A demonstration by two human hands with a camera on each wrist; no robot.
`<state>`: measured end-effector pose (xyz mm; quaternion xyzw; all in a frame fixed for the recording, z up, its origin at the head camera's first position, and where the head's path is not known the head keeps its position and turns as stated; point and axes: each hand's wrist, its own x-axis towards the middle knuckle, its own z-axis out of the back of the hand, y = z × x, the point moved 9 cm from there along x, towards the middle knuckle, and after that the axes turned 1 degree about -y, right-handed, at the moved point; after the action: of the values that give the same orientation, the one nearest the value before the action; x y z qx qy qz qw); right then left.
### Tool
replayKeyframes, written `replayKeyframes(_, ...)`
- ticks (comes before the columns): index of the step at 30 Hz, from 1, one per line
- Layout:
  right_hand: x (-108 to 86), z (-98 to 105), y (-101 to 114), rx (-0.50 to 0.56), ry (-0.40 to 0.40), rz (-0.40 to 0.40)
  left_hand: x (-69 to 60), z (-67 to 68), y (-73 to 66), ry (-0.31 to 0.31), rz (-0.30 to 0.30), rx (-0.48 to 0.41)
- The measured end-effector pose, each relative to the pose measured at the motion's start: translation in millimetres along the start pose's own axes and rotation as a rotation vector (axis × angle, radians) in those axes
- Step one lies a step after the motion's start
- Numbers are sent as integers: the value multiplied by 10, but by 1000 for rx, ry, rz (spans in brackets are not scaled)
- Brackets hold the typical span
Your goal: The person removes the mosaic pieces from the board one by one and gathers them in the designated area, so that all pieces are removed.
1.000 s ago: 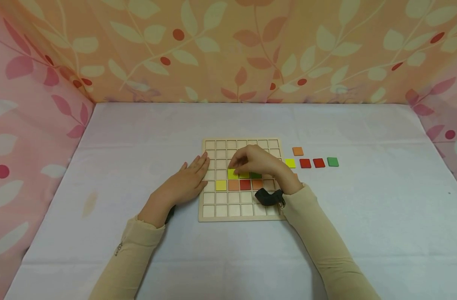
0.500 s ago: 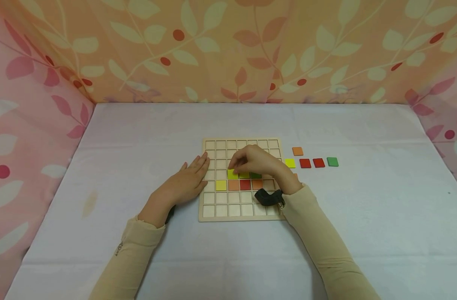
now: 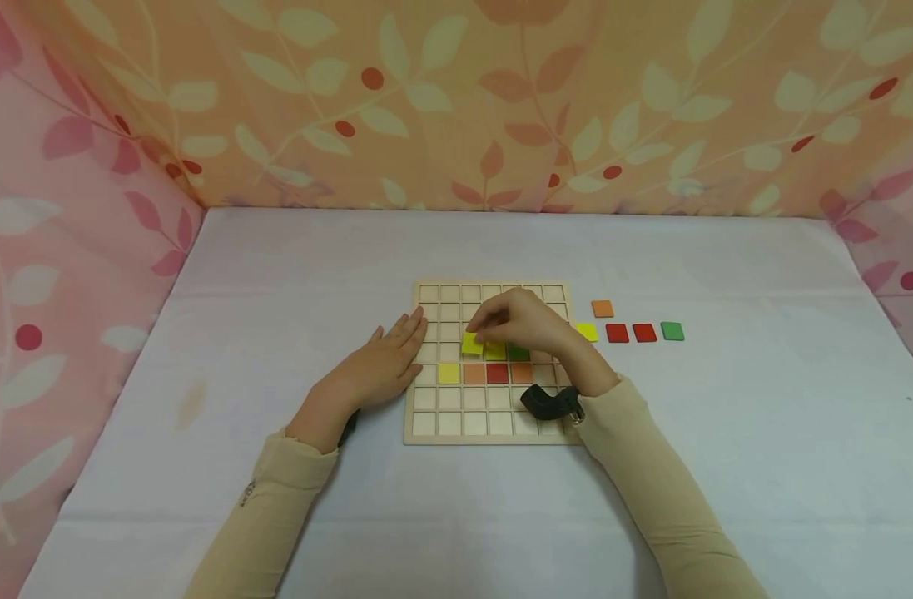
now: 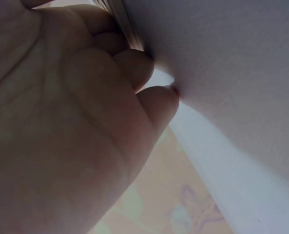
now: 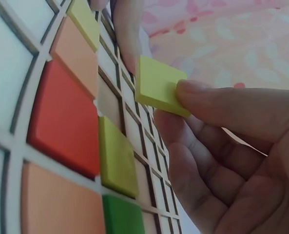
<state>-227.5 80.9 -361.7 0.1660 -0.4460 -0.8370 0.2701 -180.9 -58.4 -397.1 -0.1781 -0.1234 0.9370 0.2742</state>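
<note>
Between thumb and fingers, my right hand [image 3: 527,320] pinches a yellow square tile [image 5: 159,84], tilted and clear of the board in the right wrist view. Below it lies the wooden grid board [image 3: 456,424]. Set in its cells are another yellow tile [image 5: 117,156] and a green tile [image 5: 122,214]. The nearer row holds a yellow tile [image 3: 449,373], an orange tile [image 3: 474,373], a red tile [image 3: 497,373] and a second orange tile [image 3: 521,373]. My left hand [image 3: 374,370] lies with fingers extended, fingertips on the board's left edge. My right hand hides some cells.
Loose tiles lie right of the board: an orange tile [image 3: 602,309], a yellow tile [image 3: 587,332], two red tiles, one a red tile [image 3: 617,333], and a green tile [image 3: 672,331]. A white cloth [image 3: 786,416] covers the table. Patterned curtains [image 3: 456,108] stand behind and at the sides.
The pinched yellow tile has risen from its cell and tilted, with my right hand lifting slightly. My left hand stays at the board's edge. The head view has shifted a little.
</note>
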Motion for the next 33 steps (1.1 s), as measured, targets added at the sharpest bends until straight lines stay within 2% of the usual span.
replayKeyframes(5, -45, 47, -14, 19, -9, -31, -5, 7, -5, -3, -4, -6)
replayKeyframes(9, -94, 77, -34, 19, -11, -22, -13, 10, -5, -7, -9, -3)
replayKeyframes(20, -289, 158, -230, 29, -6, -99, -14, 9, -24, -6, -15, -11)
replayKeyframes(33, -427, 258, -275, 27, -21, -115, -14, 26, -29, -12, -14, -8)
